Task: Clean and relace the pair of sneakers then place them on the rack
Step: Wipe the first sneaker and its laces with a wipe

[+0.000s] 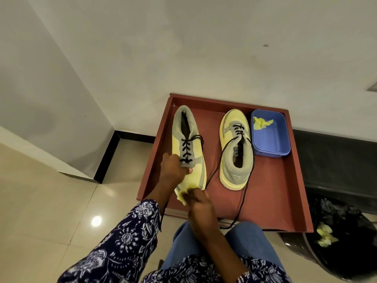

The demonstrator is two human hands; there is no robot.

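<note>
Two yellow and grey sneakers with black laces are over a reddish-brown tray (281, 201). My left hand (173, 168) grips the left sneaker (188, 148) at its forefoot, heel pointing away from me. My right hand (199, 203) pinches a yellow cloth (181, 198) against that sneaker's toe. The right sneaker (236, 152) stands flat on the tray with its toe away from me. Its long loose black lace (242, 203) trails over the tray's near edge.
A blue plastic tub (273, 144) with a crumpled yellow wipe in it sits at the tray's back right. A bin lined with a black bag (342, 237), holding used yellow wipes, stands on the right. White walls rise behind; beige floor tiles lie left.
</note>
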